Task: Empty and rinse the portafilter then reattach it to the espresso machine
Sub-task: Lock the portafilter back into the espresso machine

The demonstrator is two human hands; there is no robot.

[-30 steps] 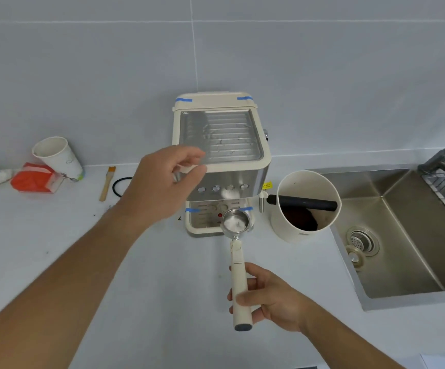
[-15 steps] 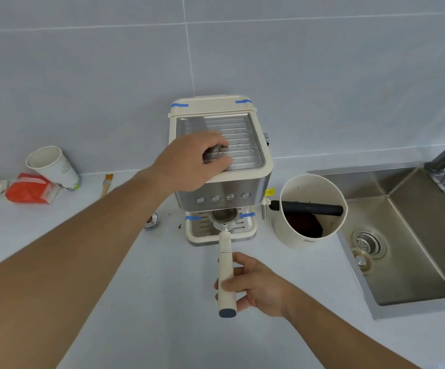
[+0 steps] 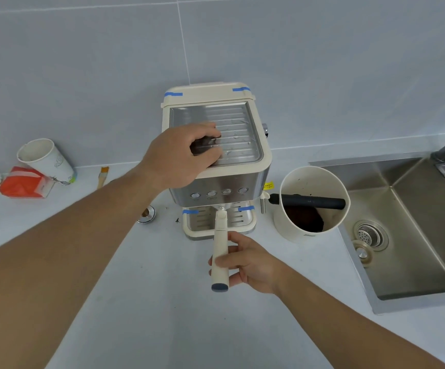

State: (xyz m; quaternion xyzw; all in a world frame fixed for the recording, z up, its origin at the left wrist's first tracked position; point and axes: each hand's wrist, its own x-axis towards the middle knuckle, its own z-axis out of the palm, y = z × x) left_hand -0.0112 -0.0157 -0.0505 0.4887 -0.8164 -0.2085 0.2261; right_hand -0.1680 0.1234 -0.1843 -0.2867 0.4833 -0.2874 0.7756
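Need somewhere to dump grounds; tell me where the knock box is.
In the head view, the knock box stands right of the espresso machine, beside the sink.

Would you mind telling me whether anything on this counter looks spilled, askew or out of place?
A few things: dark specks lie on the counter left of the espresso machine; beside them sits a loose metal ring. Far left, a paper cup leans tilted by a red packet.

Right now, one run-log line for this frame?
phase: reattaching | right hand: gripping portafilter handle, basket under group head | left hand: bracing espresso machine top
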